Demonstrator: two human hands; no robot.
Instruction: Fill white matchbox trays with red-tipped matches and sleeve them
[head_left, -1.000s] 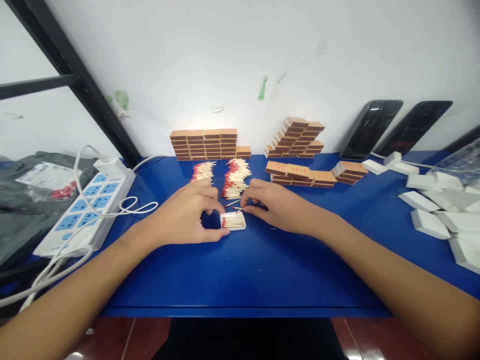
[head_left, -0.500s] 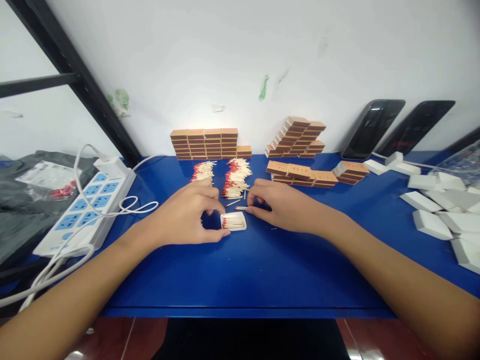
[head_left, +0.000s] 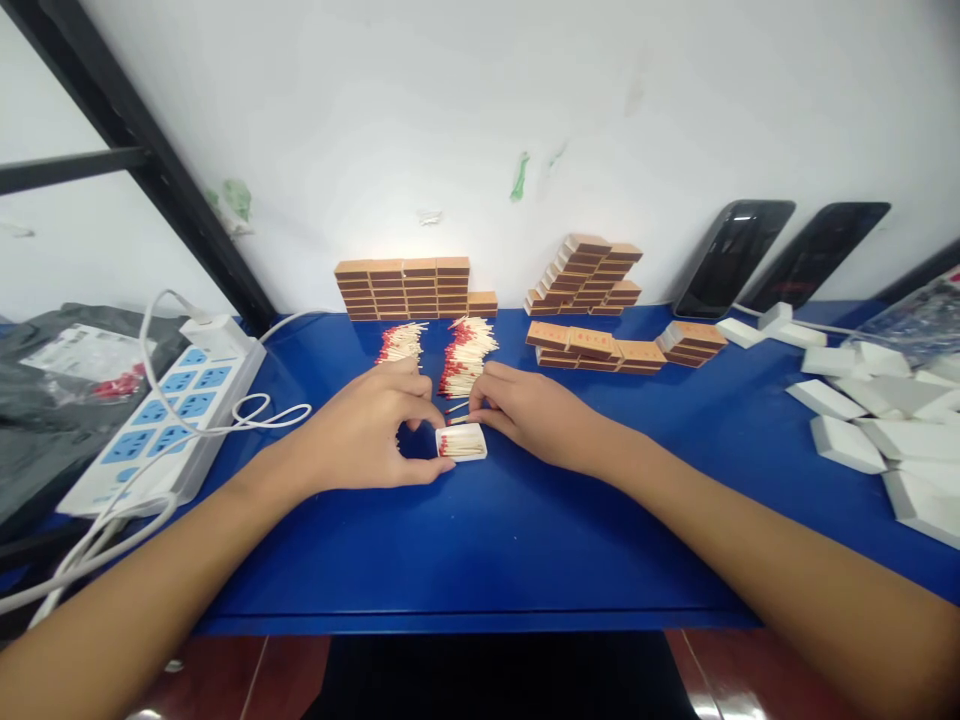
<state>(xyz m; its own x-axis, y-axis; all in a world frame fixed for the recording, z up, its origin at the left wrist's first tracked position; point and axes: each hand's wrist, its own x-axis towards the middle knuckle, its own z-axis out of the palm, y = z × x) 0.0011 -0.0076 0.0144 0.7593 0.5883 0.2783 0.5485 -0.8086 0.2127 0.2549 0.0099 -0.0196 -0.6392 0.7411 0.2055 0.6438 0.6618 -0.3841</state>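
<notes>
A small white matchbox tray (head_left: 480, 456) lies on the blue table, partly filled with red-tipped matches. My left hand (head_left: 375, 420) grips its left end, thumb at the near side and fingers at the far side. Just beyond the tray, my right hand (head_left: 525, 412) is closed in a pinch on a match (head_left: 457, 420), whose head points left. Another loose match lies close behind it. Past my hands are two heaps of matches, a larger heap (head_left: 465, 355) in the middle and a smaller heap (head_left: 400, 342) partly hidden behind my left hand.
Stacked matchboxes (head_left: 405, 290) stand against the wall, with a stepped stack (head_left: 585, 275) and lower rows (head_left: 592, 345) further right. White trays (head_left: 870, 400) are piled at the right, near two dark phones (head_left: 735, 255). A power strip (head_left: 165, 420) with white cables lies left.
My right hand has moved slightly left with the match, bringing it nearer the far edge of the tray. My left hand keeps its hold on the tray. The whole view has shifted a little.
</notes>
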